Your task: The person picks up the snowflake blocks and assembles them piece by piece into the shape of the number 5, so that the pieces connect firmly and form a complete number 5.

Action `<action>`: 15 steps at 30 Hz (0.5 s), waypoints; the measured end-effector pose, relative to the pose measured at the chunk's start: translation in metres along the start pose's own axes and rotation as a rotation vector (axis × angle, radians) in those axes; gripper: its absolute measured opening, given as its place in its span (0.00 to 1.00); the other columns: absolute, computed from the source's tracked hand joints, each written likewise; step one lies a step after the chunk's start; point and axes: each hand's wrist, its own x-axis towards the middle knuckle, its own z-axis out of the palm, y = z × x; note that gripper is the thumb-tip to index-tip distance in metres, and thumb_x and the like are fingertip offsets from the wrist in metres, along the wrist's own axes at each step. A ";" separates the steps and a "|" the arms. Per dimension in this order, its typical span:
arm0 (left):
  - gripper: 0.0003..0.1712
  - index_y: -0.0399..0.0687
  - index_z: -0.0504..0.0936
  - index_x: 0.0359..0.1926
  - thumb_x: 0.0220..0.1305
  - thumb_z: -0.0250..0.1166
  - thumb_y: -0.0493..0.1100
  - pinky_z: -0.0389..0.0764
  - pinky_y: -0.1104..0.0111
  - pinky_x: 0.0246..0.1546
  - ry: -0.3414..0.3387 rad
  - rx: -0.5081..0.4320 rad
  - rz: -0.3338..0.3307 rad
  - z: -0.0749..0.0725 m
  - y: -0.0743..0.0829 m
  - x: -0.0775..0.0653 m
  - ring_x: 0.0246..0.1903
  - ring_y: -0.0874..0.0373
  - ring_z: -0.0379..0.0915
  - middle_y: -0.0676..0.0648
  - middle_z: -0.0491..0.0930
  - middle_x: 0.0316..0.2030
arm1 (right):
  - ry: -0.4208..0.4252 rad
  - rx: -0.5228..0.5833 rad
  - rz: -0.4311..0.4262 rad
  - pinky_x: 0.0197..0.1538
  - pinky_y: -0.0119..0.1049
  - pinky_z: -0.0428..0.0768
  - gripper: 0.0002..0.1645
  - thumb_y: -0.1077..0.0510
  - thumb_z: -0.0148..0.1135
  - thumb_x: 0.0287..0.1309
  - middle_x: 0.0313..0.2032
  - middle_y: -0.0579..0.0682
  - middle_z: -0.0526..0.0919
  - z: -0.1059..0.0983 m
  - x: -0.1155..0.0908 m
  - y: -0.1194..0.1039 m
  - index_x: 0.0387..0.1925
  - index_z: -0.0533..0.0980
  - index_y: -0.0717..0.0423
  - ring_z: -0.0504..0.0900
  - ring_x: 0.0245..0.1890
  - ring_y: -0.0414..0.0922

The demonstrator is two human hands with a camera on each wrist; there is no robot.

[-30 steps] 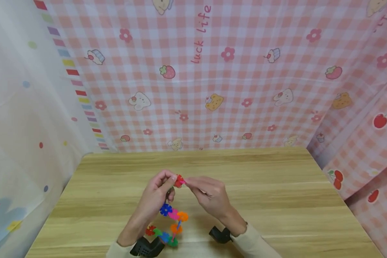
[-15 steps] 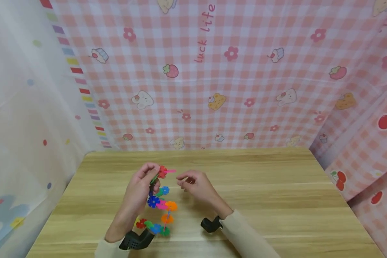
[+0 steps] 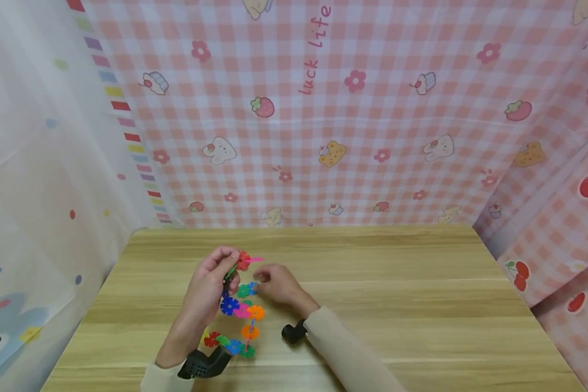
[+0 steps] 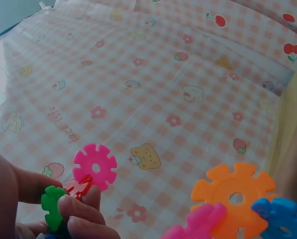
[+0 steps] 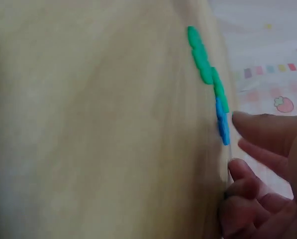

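My left hand holds up a chain of interlocking plastic snowflake discs, pinching it near a green disc and a red disc. A pink disc sticks out from the red one at the free end. Below the hand the chain bends through a dark blue disc, an orange disc and several others. My right hand is low over the table with loosely bent fingers. Its thumb is right by a blue disc, which lies beside green discs.
The wooden table extends to both sides and ends at a pink checked cloth behind. Black wrist cameras are worn on both wrists. A white dotted cloth hangs at the left.
The right hand has let go of the pink disc, which stays joined to the red one, and has moved down and left to the discs on the table. The left hand moved left with the chain.
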 end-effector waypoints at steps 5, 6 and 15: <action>0.14 0.42 0.72 0.44 0.77 0.52 0.49 0.70 0.74 0.23 0.003 0.005 -0.012 0.000 0.002 -0.001 0.21 0.60 0.64 0.51 0.71 0.31 | -0.033 -0.163 0.014 0.41 0.31 0.76 0.15 0.54 0.73 0.55 0.37 0.44 0.82 0.004 0.006 -0.002 0.45 0.85 0.49 0.74 0.37 0.38; 0.14 0.42 0.71 0.44 0.77 0.52 0.49 0.70 0.74 0.23 0.003 0.006 -0.015 0.000 0.002 -0.001 0.21 0.60 0.64 0.51 0.71 0.31 | -0.037 -0.172 0.022 0.41 0.31 0.76 0.13 0.54 0.73 0.55 0.37 0.44 0.81 0.004 0.006 -0.002 0.44 0.85 0.48 0.74 0.37 0.39; 0.14 0.41 0.72 0.44 0.77 0.53 0.49 0.70 0.74 0.22 -0.013 -0.010 -0.017 0.003 0.002 -0.001 0.20 0.61 0.64 0.51 0.72 0.30 | -0.033 -0.160 0.077 0.39 0.32 0.73 0.12 0.57 0.76 0.50 0.33 0.44 0.75 0.000 0.003 -0.004 0.32 0.79 0.54 0.71 0.34 0.41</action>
